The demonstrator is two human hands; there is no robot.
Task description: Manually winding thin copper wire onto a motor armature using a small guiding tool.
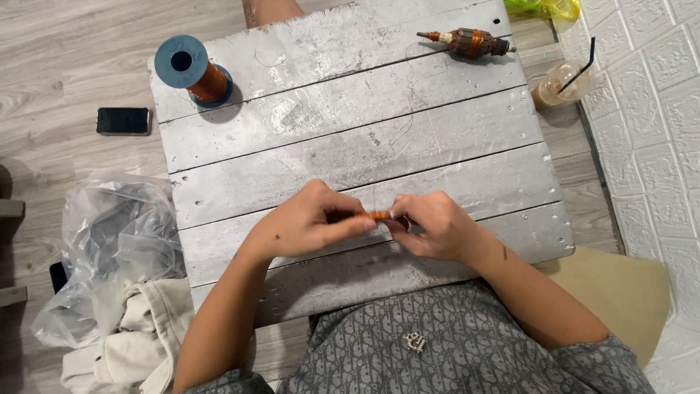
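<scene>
On the grey plank table (437, 157) we count one blue spool of copper wire (194, 71), one wound motor armature (468, 41) and one small copper-wound piece (379, 215), held between our two hands, left (310, 222) and right (430, 226); around it, one black phone (124, 120), one plastic cup with a straw (565, 80), one clear plastic bag (109, 241)

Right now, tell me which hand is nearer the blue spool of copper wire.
Left. The left hand lies below and right of the blue spool; the right hand is farther right.
</scene>
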